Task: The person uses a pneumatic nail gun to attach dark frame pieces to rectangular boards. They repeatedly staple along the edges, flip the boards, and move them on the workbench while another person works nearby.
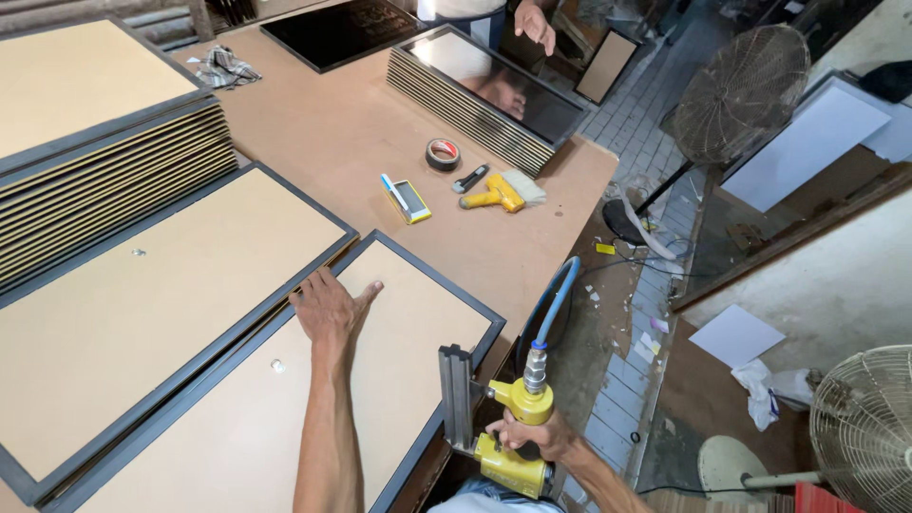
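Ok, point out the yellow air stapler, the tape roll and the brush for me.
yellow air stapler (pixel 518 432): head view, on its yellow body.
tape roll (pixel 443 155): head view, on its ring.
brush (pixel 525 186): head view, on its pale bristles.

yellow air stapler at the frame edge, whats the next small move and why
Probably fire along that edge: the right hand grips the yellow pneumatic stapler, its grey nose against the dark-framed picture frame's near edge, while the left hand presses its brown backing board flat.
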Tool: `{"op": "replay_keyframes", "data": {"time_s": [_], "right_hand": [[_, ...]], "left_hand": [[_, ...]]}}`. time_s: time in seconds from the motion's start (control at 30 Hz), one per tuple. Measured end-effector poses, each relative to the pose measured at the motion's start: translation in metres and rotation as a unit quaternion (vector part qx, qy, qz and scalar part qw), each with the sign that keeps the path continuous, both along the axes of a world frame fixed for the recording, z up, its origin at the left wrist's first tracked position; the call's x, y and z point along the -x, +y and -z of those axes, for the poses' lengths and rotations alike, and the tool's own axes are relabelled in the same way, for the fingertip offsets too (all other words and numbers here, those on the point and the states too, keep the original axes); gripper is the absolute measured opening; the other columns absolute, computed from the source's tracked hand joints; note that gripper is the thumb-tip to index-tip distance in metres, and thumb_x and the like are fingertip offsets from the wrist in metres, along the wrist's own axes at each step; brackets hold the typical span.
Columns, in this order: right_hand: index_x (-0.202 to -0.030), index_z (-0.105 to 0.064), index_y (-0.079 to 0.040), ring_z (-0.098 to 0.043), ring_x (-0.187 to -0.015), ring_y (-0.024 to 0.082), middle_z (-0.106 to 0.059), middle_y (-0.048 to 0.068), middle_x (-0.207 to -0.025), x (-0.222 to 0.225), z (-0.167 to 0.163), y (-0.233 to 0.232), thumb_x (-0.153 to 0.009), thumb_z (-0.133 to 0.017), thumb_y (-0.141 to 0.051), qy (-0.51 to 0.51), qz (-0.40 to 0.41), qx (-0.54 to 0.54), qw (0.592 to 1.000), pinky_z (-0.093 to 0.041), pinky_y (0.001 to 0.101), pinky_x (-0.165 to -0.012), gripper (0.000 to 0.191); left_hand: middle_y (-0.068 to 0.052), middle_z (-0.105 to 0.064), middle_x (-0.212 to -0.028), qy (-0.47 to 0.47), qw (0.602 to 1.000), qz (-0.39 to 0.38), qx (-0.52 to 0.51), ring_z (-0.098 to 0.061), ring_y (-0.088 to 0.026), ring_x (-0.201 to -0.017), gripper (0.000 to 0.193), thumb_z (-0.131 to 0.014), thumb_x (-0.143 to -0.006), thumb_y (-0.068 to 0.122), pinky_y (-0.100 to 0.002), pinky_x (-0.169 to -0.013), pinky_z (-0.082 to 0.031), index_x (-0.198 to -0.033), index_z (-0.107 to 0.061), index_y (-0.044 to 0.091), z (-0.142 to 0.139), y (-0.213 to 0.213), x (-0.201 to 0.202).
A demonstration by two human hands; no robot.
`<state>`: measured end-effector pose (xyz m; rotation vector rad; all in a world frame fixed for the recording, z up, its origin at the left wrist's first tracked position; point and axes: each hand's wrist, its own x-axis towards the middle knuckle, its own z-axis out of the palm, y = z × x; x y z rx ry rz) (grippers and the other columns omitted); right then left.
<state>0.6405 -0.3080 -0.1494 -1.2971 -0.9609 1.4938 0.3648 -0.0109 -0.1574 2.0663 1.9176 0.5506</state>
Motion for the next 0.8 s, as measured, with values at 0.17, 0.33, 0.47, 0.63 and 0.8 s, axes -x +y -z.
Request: {"op": "replay_keyframes", "data": {"time_s": [0.17, 0.33, 0.47, 0.63, 0.8], "right_hand": [[-0.081, -0.063, -0.001, -0.069, -0.055, 0.021, -0.066, 0.009, -0.061, -0.024, -0.007, -0.009, -0.070, -0.076, -0.003, 0.002, 0.100, -0.037, 0.994, -0.057, 0.0555, -0.098, 0.017], [-0.080, -0.065, 0.002, -0.064, -0.055, 0.019, -0.064, 0.007, -0.062, -0.046, -0.011, 0.002, -0.071, -0.077, -0.002, -0.038, 0.147, -0.107, 0.983, -0.057, 0.0578, -0.097, 0.015], [-0.080, -0.064, -0.002, -0.065, -0.055, 0.019, -0.064, 0.008, -0.060, -0.037, -0.006, 0.022, -0.072, -0.076, -0.008, -0.063, 0.165, -0.107, 0.978, -0.057, 0.0549, -0.096, 0.016], [-0.076, -0.063, -0.001, -0.065, -0.056, 0.020, -0.062, 0.007, -0.061, -0.033, -0.014, 0.036, -0.072, -0.079, -0.011, -0.069, 0.142, -0.096, 0.983, -0.059, 0.0526, -0.095, 0.019], [-0.075, -0.065, -0.001, -0.065, -0.055, 0.020, -0.062, 0.005, -0.060, -0.039, -0.020, 0.038, -0.067, -0.077, -0.011, -0.059, 0.162, -0.094, 0.980, -0.062, 0.0522, -0.088, 0.019]], "left_hand": [[-0.026, -0.050, -0.145, 0.006, 1.000, -0.001, 0.007, -0.042, -0.038, -0.140, 0.118, -0.058, -0.077, 0.087, -0.064, -0.114, -0.028, -0.147, -0.041, -0.006, -0.003, 0.001, 0.001], [-0.026, -0.046, -0.147, 0.022, 1.000, 0.006, 0.013, -0.039, -0.039, -0.141, 0.116, -0.056, -0.077, 0.088, -0.066, -0.111, -0.027, -0.143, -0.044, -0.006, -0.005, 0.006, 0.000], [-0.026, -0.044, -0.149, 0.028, 0.999, 0.009, 0.041, -0.039, -0.038, -0.142, 0.118, -0.057, -0.075, 0.088, -0.065, -0.110, -0.030, -0.145, -0.043, -0.007, -0.008, 0.006, 0.000], [-0.027, -0.043, -0.147, 0.036, 0.999, 0.005, 0.018, -0.038, -0.040, -0.141, 0.123, -0.058, -0.072, 0.091, -0.066, -0.106, -0.030, -0.143, -0.041, -0.009, -0.009, 0.005, 0.000], [-0.020, -0.049, -0.146, 0.018, 0.998, 0.021, -0.063, -0.042, -0.037, -0.138, 0.119, -0.056, -0.075, 0.085, -0.065, -0.119, -0.027, -0.156, -0.041, 0.000, -0.021, -0.008, -0.004]]}}
